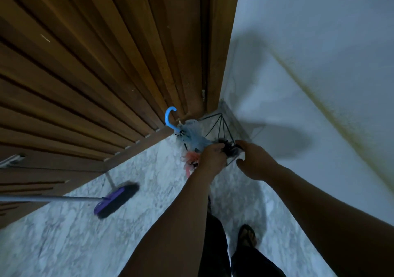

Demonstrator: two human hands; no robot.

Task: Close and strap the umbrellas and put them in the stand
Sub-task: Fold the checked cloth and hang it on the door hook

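A black wire stand (219,125) sits in the corner between the wooden door and the white wall. A closed blue umbrella (193,137) with a blue hook handle leans in it. A closed pink umbrella (190,159) shows just left of my left hand (213,157). Both hands meet over the stand's near rim around a dark umbrella (229,148), mostly hidden by my fingers. My left hand grips it; my right hand (253,159) curls beside it, and its hold is hard to make out.
A purple-headed broom (116,200) lies across the marble floor at the left, its metal handle running to the frame's edge. The slatted wooden door (96,63) fills the upper left, the white wall (319,63) the right. My sandalled foot (247,237) stands below.
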